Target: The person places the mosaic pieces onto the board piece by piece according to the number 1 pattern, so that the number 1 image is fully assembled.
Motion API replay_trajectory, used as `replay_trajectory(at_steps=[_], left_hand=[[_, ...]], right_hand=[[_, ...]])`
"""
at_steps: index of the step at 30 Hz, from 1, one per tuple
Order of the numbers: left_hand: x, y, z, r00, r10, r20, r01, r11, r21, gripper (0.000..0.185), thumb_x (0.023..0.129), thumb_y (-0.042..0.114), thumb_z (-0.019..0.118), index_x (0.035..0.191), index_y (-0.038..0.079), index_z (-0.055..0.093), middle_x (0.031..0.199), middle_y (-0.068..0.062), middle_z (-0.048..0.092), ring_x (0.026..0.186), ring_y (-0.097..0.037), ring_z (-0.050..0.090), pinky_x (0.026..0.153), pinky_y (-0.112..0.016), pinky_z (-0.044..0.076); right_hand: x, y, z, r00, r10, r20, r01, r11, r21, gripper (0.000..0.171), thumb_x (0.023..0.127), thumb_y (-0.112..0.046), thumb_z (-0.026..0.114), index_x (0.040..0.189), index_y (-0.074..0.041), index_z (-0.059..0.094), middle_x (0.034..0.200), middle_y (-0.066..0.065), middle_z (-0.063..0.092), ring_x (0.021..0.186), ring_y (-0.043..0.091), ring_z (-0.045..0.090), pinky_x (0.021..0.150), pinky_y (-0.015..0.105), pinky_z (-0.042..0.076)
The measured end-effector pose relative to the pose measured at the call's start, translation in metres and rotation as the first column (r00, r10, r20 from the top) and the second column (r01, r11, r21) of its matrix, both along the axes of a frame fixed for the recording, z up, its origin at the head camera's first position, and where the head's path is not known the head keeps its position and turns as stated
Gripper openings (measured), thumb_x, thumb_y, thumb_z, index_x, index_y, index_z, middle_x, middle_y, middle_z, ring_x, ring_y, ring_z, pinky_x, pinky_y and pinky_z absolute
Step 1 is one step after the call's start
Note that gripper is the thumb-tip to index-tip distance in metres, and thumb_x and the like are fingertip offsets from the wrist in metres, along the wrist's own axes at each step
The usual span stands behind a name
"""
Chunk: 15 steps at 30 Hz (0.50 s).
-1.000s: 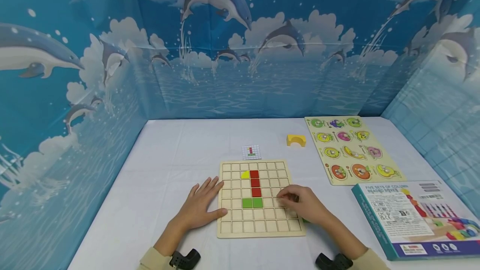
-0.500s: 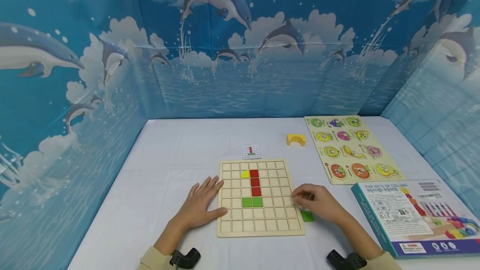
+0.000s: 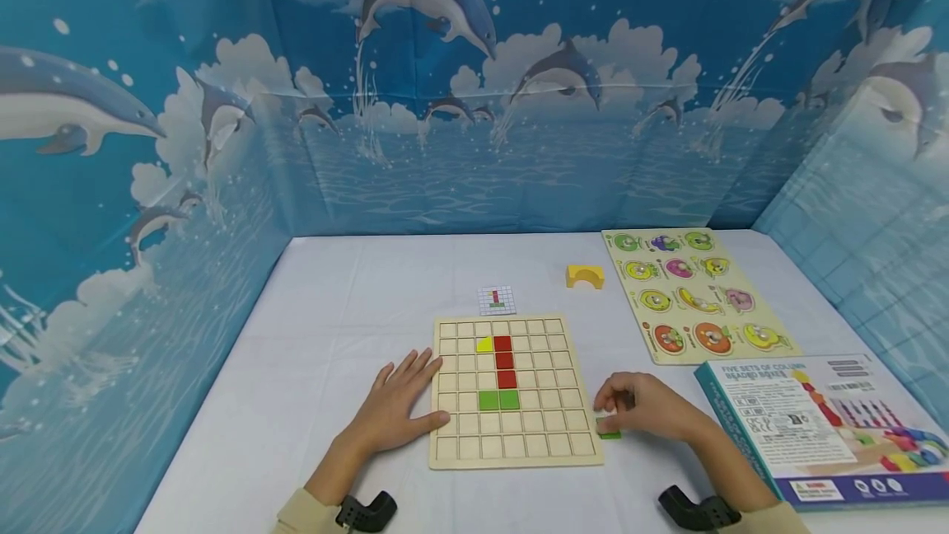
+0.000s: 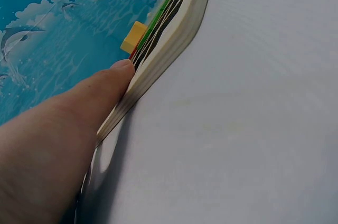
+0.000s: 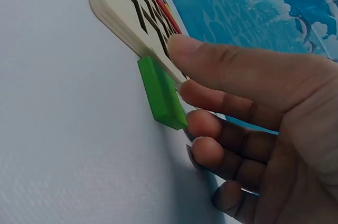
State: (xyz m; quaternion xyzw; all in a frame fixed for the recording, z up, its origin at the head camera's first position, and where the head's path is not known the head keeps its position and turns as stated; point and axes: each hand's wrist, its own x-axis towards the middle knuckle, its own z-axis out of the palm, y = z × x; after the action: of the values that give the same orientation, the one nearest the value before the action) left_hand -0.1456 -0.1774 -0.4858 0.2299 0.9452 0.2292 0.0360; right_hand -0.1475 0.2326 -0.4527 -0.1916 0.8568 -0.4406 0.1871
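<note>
The pale wooden grid board (image 3: 549, 445) lies flat on the white table. My left hand (image 3: 400, 398) rests at its left side with fingers spread; in the left wrist view the thumb (image 4: 113, 78) touches the board's edge. On the grid are a column of red squares (image 3: 506, 361), a small yellow piece (image 3: 485, 345) and a green pair of squares (image 3: 488, 401). My right hand (image 3: 648, 409), fingers loosely bent, is at the board's right edge, over a green block (image 5: 161, 94) lying beside the board. Thumb and fingers stand apart around the block's far end, not closed on it.
A small pattern card (image 3: 497, 301) lies just beyond the board. Further back stands a yellow arch block (image 3: 585, 277). A fruit puzzle board (image 3: 693, 303) and a toy box (image 3: 823, 427) occupy the right side. A dolphin-print cloth (image 3: 474, 163) hangs behind the table.
My right hand has moved right, off the grid and past its right edge, and lowered over the green block, covering part of it. The left hand has stayed in place.
</note>
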Motion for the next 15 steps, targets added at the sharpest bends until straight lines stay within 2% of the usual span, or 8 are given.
replay_trajectory(at_steps=[9,15], left_hand=[[-0.0002,-0.0002,-0.0006,1.000,0.003,0.004,-0.003,1.000,-0.003,0.085,0.088,0.065,0.055,0.155,0.018,0.031,0.160,-0.003,0.023,0.148,-0.024,0.015,0.114,-0.054,0.010],[0.0001,0.0000,0.0005,1.000,0.004,0.009,-0.004,1.000,-0.003,0.085,0.088,0.065,0.054,0.155,0.018,0.030,0.161,-0.003,0.022,0.148,-0.024,0.015,0.114,-0.054,0.010]], right_hand=[[0.0018,0.0033,0.0020,0.995,0.091,-0.028,-0.091,0.996,0.000,0.030,0.070,-0.020,0.087,0.091,-0.010,0.068,0.083,0.004,0.056,0.073,0.016,0.049,0.062,0.027,0.040],[0.0025,-0.0004,0.0031,0.997,0.074,-0.022,-0.074,0.997,0.030,0.030,0.069,-0.017,0.088,0.089,-0.010,0.066,0.083,0.002,0.057,0.074,0.015,0.049,0.063,0.026,0.041]])
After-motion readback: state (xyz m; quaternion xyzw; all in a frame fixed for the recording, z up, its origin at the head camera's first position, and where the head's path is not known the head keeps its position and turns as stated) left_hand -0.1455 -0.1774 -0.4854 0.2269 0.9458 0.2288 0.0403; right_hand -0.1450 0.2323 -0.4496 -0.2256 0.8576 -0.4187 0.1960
